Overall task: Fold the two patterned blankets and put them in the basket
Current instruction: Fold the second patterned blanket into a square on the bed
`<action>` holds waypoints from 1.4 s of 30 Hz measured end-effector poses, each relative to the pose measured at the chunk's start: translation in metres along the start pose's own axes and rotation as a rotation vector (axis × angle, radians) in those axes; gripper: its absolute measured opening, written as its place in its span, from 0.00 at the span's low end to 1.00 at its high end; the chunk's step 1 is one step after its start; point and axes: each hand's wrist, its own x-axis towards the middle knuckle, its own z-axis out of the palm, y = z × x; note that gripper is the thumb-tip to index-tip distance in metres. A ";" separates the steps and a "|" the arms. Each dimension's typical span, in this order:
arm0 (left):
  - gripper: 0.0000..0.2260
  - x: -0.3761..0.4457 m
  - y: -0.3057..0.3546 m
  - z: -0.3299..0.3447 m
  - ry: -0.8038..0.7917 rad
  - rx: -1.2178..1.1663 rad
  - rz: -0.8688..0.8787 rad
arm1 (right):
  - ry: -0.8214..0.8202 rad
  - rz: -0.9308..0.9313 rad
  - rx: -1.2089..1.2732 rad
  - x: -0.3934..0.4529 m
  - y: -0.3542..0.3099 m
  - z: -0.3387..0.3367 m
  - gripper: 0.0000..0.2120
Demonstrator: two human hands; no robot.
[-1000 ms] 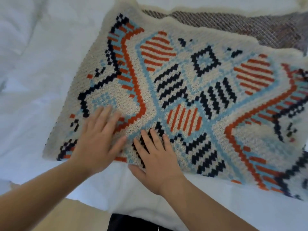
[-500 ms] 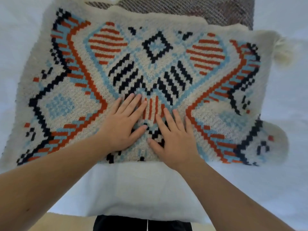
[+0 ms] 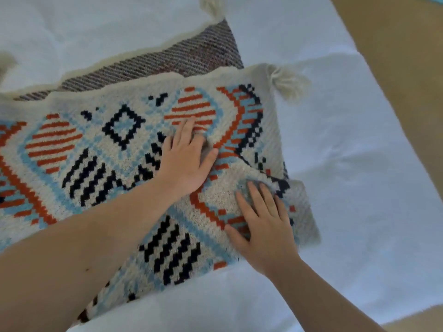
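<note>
The blanket [image 3: 124,149] lies part-folded near the bed's [image 3: 347,152] right edge. It is pressed flat by the left hand [image 3: 187,156] and right hand [image 3: 261,224], fingers straight, nothing grasped. No basket is seen.

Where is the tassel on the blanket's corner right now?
In the head view the tassel sits upper right of centre, at the patterned blanket's far right corner, lying on the white bedding beyond the right hand.

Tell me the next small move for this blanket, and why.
Probably fold the right end over to the left. The patterned blanket lies flat, both hands, left and right, press open-palmed near that end, and no basket is in view.
</note>
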 end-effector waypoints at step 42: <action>0.12 0.300 0.014 -0.085 0.270 -0.030 -0.142 | 0.282 0.067 0.012 0.184 0.019 -0.026 0.37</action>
